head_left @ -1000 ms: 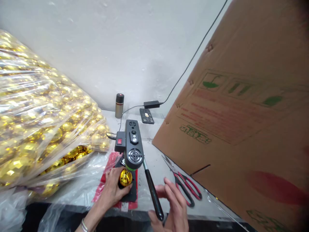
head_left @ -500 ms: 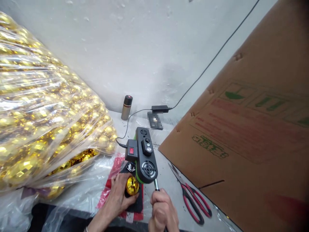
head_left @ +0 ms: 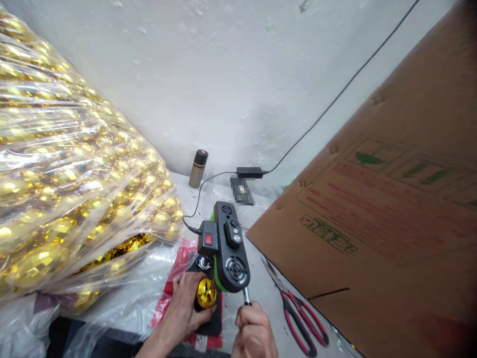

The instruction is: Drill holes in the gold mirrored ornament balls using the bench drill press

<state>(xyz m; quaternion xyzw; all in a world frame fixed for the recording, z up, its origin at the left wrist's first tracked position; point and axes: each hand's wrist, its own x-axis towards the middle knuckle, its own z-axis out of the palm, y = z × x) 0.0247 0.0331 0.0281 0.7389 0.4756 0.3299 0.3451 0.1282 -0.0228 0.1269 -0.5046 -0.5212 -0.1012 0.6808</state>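
Gold ball: The gold ball [head_left: 206,293] was over the black base [head_left: 210,325], near the front edge of the desk [head_left: 257,283], beside the lower end of the black device [head_left: 231,248].
Left hand: The left hand's [head_left: 183,303] grip was curved part-closed around the ball, thumb on the near side; light, even pressure suited its faceted shell, with fingertips best clear of the device.
Right hand: The right hand's [head_left: 254,330] grip was closed around the lever [head_left: 247,298]; a smooth, measured pull looked wiser than a jerk.
Red sheet: The red sheet [head_left: 167,293] lay beneath the base, so a flat, unwrinkled seat mattered.
Scissors: The scissors [head_left: 306,323] lay beside the cardboard box [head_left: 357,209], apart from both hands.
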